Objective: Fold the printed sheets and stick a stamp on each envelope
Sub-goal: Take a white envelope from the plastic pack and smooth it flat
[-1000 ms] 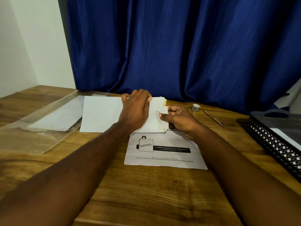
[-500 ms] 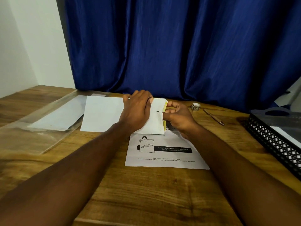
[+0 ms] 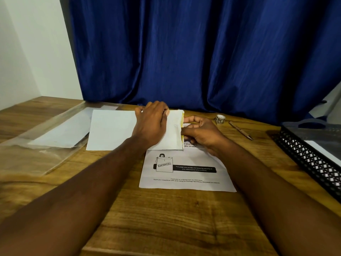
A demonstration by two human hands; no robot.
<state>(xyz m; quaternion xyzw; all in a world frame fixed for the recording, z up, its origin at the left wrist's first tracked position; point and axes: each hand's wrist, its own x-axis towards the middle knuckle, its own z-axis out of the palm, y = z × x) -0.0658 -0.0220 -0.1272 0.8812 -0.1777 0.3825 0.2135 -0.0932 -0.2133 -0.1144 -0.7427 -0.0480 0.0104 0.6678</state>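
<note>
A white envelope (image 3: 112,130) lies across the wooden table, its right end showing a yellow inner edge. My left hand (image 3: 151,122) presses flat on the envelope's right half. At that end my right hand (image 3: 201,133) pinches the yellow-edged opening between thumb and fingers. Under the envelope's right end lies a printed sheet (image 3: 186,174) with a "Confidential" drawing and a black bar. A small roll of stamps (image 3: 220,119) stands at the back right of the hands.
A clear plastic sleeve (image 3: 44,145) holding white paper lies to the left. A pen (image 3: 239,130) rests beside the stamp roll. A black mesh tray (image 3: 311,159) with paper sits at the right edge. A blue curtain hangs behind the table.
The raised flap at the envelope's right end has come down flat. My right hand shifted from holding the lifted flap to pinching the closed edge. The left hand stayed put.
</note>
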